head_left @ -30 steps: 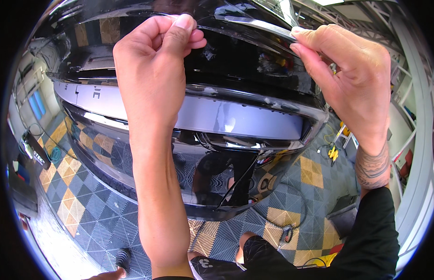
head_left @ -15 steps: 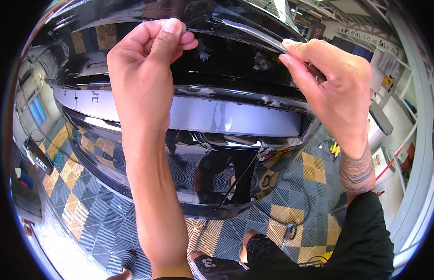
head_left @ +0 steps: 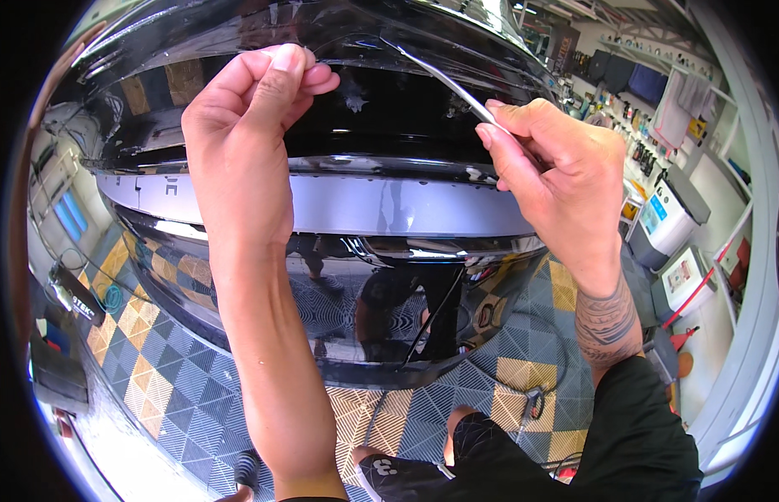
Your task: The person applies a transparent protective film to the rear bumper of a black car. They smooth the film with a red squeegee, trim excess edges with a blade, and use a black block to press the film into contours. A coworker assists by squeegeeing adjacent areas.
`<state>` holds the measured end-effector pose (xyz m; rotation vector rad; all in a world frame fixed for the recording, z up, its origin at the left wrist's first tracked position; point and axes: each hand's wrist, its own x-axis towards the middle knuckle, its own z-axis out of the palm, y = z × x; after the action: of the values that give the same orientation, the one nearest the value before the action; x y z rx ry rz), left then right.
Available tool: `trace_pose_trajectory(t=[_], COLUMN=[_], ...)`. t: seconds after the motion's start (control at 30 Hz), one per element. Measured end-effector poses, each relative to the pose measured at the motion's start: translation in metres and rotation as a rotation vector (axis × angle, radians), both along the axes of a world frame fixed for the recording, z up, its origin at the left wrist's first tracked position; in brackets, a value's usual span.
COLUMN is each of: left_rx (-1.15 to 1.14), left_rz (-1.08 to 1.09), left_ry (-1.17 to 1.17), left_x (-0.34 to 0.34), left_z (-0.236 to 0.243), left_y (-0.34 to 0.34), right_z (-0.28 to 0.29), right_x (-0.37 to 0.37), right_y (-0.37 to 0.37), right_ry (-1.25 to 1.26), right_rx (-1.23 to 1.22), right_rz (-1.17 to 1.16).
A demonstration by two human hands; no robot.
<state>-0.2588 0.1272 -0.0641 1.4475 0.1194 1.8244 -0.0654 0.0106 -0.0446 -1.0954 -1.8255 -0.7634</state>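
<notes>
One pale strip [head_left: 444, 79] slants up-left from the right hand [head_left: 565, 167], clamped on it; left hand [head_left: 251, 130] pinched together, contents unclear.

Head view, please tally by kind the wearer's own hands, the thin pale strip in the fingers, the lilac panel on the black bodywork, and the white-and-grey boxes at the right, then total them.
Hands (left hand, right hand): 2
Thin pale strip: 1
Lilac panel: 1
White-and-grey boxes: 2
Total: 6
</notes>
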Motion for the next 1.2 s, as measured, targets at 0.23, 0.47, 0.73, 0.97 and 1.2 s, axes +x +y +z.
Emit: trace_pose_trajectory(t=[0.23,0.47,0.73,0.97,1.2], left_rx=[0.000,-0.013,-0.069,-0.159,-0.193], left_rz=[-0.060,-0.115,-0.337,-0.372,-0.325], left_ry=[0.002,-0.008,-0.035,-0.067,-0.114], left_x=[-0.003,-0.005,-0.006,-0.002,0.008], left_z=[0.001,0.001,0.005,0.004,0.003], left_y=[0.001,0.003,-0.002,-0.010,-0.014], right_z=[-0.016,-0.033,-0.033,-0.021,-0.010], right_x=[-0.006,-0.016,-0.030,-0.038,-0.030], right_y=[-0.001,-0.001,-0.009,-0.025,-0.067], right_ry=[0.146,0.365,0.528,0.703,0.990], right_rx=[-0.097,-0.195,-0.298,-0.453,-0.824], right_rz=[0.030,0.143,0.155,0.225,0.217])
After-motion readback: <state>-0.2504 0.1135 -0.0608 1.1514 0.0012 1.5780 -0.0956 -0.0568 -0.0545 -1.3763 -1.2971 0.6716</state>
